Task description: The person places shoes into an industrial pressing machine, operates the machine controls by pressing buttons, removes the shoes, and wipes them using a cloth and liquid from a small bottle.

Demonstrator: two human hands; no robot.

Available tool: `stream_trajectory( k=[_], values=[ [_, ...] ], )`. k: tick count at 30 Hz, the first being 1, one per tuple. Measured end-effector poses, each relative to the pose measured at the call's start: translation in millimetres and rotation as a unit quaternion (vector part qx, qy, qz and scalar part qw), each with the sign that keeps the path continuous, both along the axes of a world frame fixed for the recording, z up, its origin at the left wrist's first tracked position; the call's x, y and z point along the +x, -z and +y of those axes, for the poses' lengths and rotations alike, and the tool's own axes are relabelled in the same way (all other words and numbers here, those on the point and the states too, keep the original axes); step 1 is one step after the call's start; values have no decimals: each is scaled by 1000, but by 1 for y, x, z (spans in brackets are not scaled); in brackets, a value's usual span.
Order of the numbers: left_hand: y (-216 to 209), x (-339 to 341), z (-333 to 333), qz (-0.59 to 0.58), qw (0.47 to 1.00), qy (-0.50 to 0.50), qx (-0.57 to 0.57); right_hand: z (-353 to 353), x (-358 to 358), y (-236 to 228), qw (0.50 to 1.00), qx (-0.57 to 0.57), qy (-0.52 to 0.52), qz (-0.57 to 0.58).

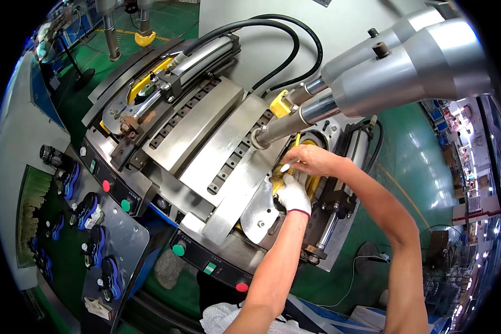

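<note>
Both my hands are inside the right-hand station of a metal pressing machine (pixel 228 150), beside its yellow-edged clamp (pixel 315 183). My left hand (pixel 294 196), in a white knit glove, is closed at the near side of the station, its fingertips partly hidden. Just beyond it, my right hand (pixel 313 160) is bare but for a white fingertip cover, its fingers curled in a pinch. What lies between the hands is too covered to name; yellowish parts show there. Above and left of them a steel press rod (pixel 278 129) reaches down. A rounded metal plate (pixel 260 214) sits left of the glove.
To the left, several dark sneakers with blue-purple soles (pixel 110 278) stand on a metal shelf (pixel 129 236), near a white glove (pixel 97 308). Along the machine's front runs a control panel with a green button (pixel 178 249) and a red button (pixel 242 286). Black hoses (pixel 284 28) arch behind.
</note>
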State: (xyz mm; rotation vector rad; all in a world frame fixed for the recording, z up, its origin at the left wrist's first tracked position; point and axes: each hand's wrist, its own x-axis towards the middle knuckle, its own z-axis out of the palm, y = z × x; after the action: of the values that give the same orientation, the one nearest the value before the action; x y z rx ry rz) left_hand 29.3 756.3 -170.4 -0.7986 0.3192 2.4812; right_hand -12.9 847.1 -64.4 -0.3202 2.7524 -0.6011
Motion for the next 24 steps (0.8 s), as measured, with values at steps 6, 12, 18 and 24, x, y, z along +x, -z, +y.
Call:
stream_trajectory(
  k=[6, 12, 18, 24],
  values=[
    [-4, 4, -5, -7, 999, 32, -35, -6, -6, 25, 992, 66, -103, 11],
    [17, 6, 3, 11, 999, 1, -50, -19, -16, 26, 974, 140, -177, 5],
    [16, 10, 5, 15, 1000, 5, 0, -21, -9, 26, 937, 244, -243, 55],
    [18, 8, 9, -31, 999, -9, 39, -33, -3, 15, 891, 269, -315, 185]
  ],
)
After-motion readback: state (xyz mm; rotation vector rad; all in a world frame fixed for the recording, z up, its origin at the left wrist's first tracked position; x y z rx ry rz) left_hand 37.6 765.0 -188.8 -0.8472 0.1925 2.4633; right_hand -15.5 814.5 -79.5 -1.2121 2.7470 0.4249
